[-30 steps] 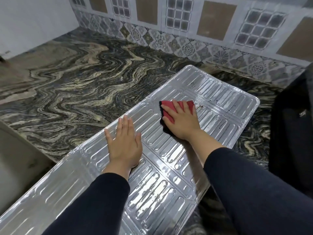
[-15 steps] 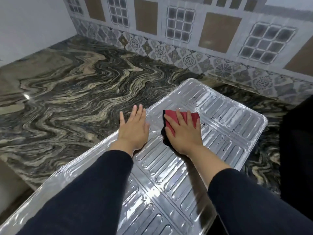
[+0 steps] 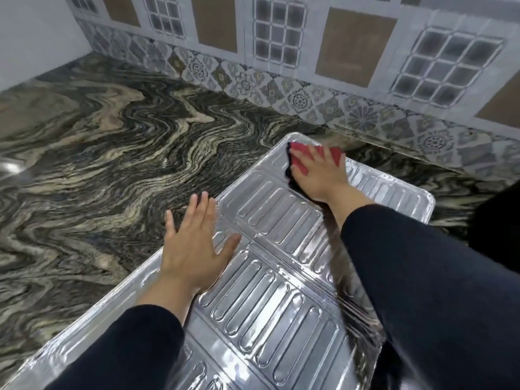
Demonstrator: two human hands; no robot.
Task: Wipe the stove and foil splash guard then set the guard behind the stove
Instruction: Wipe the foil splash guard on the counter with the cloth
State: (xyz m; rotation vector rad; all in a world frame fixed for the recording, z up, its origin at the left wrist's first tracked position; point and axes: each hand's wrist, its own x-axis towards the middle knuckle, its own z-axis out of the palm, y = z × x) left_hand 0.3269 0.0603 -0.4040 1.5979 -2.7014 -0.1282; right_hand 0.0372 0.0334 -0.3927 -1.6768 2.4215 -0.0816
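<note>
The silver foil splash guard [image 3: 281, 277] lies flat on the marbled counter, running from the lower left up toward the tiled wall. My right hand [image 3: 320, 175] presses a red cloth [image 3: 298, 159] flat on the guard's far corner, fingers spread over it. Palm down with fingers apart, my left hand [image 3: 194, 246] rests on the guard's left edge, its fingertips reaching onto the counter. A dark shape at the right edge [image 3: 498, 220] could be the stove; I cannot tell.
The dark swirled stone counter [image 3: 98, 164] spreads to the left and behind the guard. A patterned tiled wall [image 3: 309, 66] rises close behind the guard's far end. A white wall [image 3: 33, 38] closes the left corner.
My right hand has slid the red cloth from the middle of the guard to its far corner. My left hand has shifted forward along the left edge.
</note>
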